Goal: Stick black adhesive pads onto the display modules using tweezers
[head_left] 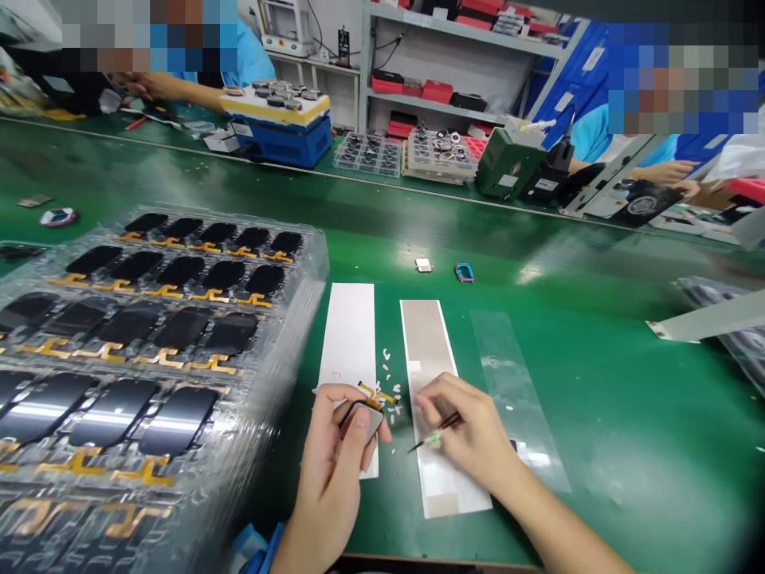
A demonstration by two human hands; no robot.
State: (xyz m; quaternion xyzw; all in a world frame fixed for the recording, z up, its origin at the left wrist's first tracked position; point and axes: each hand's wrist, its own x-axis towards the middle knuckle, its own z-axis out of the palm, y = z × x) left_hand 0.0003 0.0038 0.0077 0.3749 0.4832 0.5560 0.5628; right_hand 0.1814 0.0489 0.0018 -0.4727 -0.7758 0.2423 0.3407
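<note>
In the head view, we see the left hand (335, 458) holding a small screen (367, 420) between the thumb and the fingers, above the lower part of a white strip (350, 331); the yellow flex (387, 397) of this screen points away from us. The right hand (463, 422) pinches a thin tool (449, 421) over the beige strip (425, 331), and the tip, directed to the screen, is apart from it. White scraps (386, 353) lie between the two strips. To the right we find a clear film (499, 347), and to the left a tray (319, 251) with rows of dark screens (173, 271). All these are on the green bench (627, 383).
</note>
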